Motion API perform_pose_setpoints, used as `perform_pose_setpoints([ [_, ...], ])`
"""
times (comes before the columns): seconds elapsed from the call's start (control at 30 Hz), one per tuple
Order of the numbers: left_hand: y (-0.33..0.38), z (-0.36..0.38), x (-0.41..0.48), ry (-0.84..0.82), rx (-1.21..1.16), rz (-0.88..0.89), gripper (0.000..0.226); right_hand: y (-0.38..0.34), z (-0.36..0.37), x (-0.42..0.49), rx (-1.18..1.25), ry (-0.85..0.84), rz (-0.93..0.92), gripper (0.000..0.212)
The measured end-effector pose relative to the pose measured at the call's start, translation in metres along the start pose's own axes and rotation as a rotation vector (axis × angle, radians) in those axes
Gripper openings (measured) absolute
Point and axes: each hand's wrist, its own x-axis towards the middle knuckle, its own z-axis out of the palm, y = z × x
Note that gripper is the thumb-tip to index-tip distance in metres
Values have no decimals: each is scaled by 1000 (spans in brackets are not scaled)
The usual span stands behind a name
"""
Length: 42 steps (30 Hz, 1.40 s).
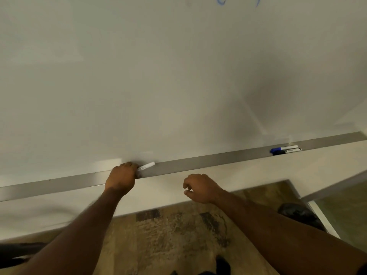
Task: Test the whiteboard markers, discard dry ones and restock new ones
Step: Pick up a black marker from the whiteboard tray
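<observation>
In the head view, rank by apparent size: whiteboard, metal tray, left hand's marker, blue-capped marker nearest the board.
1. whiteboard
2. metal tray
3. blue-capped marker and held marker, unranked: the left hand covers part of the held one.

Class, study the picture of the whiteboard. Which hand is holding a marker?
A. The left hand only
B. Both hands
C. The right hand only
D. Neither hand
A: the left hand grips a white marker at the metal tray, while the right hand hangs below the tray with its fingers loosely curled round nothing.
</observation>
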Motion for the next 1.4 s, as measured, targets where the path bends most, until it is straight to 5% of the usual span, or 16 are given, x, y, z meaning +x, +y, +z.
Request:
perform_pose_setpoints([
  [0.33,54,-42,-20,130,-215,355,27,-37,-25,19,9,397,-185,50],
  [0.63,68,-62,-40,198,-241,480,31,-50,-40,11,10,145,-240,37],
  [0.97,65,-60,-46,54,-411,308,55,-29,-40,0,8,129,-198,47],
  [1.23,44,-35,-32,-1,-673,-8,67,2,-40,-10,324,287,-171,22],
  [1.4,56,-25,1,48,-748,-96,49,12,-44,-8,426,365,-132,18],
])
